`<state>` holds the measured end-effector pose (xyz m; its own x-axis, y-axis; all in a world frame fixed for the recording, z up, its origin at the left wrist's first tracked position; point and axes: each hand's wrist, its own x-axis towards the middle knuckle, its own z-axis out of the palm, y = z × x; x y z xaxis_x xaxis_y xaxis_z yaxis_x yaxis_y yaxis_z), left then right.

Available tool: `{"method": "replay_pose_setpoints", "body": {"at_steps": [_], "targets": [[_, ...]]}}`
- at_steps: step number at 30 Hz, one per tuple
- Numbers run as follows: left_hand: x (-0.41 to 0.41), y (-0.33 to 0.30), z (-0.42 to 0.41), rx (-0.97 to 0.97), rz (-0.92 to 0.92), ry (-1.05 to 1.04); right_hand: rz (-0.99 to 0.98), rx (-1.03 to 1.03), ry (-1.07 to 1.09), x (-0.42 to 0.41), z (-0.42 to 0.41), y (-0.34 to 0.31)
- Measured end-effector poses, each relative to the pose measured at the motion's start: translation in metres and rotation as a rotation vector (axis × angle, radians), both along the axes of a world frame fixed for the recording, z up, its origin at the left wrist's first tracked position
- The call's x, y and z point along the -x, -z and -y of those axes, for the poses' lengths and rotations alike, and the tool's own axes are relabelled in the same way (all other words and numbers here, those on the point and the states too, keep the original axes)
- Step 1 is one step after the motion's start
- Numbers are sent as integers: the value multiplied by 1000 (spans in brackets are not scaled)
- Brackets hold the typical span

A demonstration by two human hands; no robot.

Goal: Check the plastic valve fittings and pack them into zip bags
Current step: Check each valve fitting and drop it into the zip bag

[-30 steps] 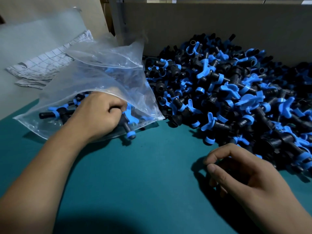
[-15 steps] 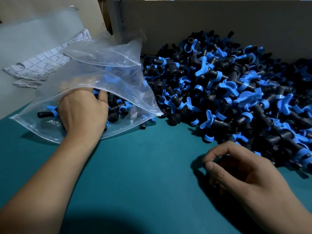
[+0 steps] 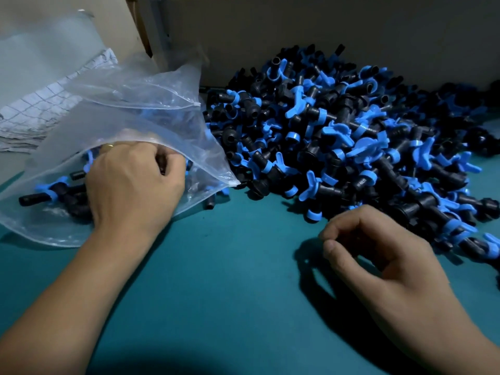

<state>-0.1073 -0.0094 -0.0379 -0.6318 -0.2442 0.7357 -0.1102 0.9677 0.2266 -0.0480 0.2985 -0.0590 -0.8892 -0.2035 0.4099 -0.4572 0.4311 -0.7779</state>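
Worktop: teal, matte, carrying everything here.
Pile of black plastic valve fittings with blue butterfly handles: heaped toward the far right corner of the worktop, against a grey-brown upright board (nearest pieces spill toward the right edge).
Clear zip bag: lying at the left edge of the worktop, mouth gaping toward the pile, several black-and-blue fittings inside.
Left hand: reached into the bag's mouth, fingers curled round something dark among the bagged fittings (exactly which piece, cannot tell); a yellow ring on one finger.
Right hand: resting on the worktop just in front of the pile's near edge, fingers loosely curled, thumb close to the forefinger, nothing visibly held.
Pale gridded sheet material: behind the bag, at the far left.
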Motion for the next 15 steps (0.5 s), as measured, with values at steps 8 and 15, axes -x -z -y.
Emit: {"method": "replay_pose_setpoints", "body": {"at_steps": [8, 15], "targets": [[-7, 33, -66, 103, 389, 790, -257, -58, 422, 13, -15, 2], [5, 34, -86, -303, 459, 822, -183, -26, 460, 13, -11, -1]]}}
